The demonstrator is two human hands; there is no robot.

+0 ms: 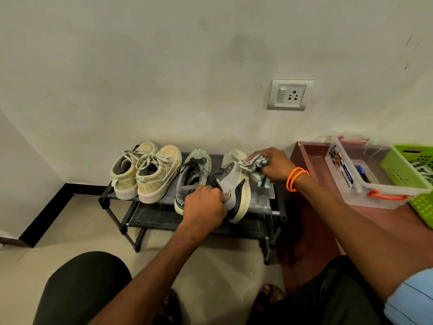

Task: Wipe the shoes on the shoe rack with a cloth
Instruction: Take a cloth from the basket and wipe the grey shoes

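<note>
A low black shoe rack (pixel 262 204) stands against the wall with two pairs of shoes on its top shelf. The yellowish pair (pixel 146 172) sits at the left. A grey sneaker (pixel 193 174) lies in the middle. The other grey sneaker with a cream sole (pixel 236 184) is tipped on its side at the right. My left hand (pixel 203 206) grips that sneaker at its heel collar. My right hand (pixel 273 164) holds a crumpled patterned cloth (pixel 255 167) against the sneaker's toe end.
A reddish-brown table (pixel 311 160) stands right of the rack with a clear plastic box (pixel 375 191) and a green basket (pixel 412 174) on it. A wall socket (pixel 290 95) is above. My knees are at the bottom, over a beige floor.
</note>
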